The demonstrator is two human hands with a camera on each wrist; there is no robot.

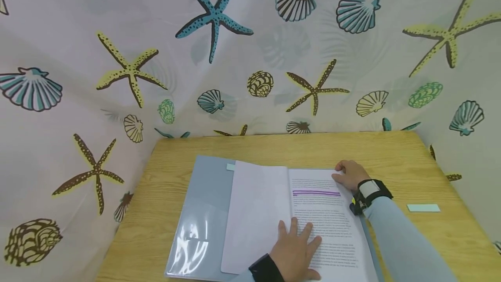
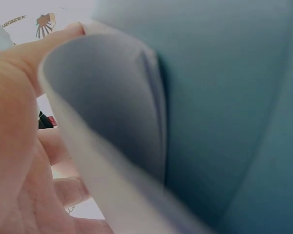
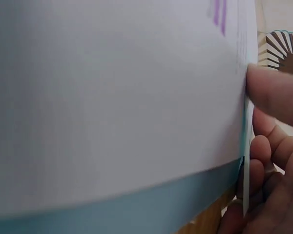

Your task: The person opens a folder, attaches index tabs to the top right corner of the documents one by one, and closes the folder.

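Note:
An open document folder lies on the table, its stack of sheets turned to a printed page with purple lines. My left hand rests on this page near the fold, fingers spread. In the left wrist view, a curled blank sheet stands beside the palm. At the page's upper right, my right hand pinches the edge, thumb in front and fingers behind. A thin pale tab stands out along that edge among the fingers, seen side-on. The fingertips behind the page are partly hidden.
Another pale tab shows at the upper left of the folder, by the turned sheets. A loose pale strip lies on the wooden table to the right. A curtain with shells and starfish surrounds the table's back and sides.

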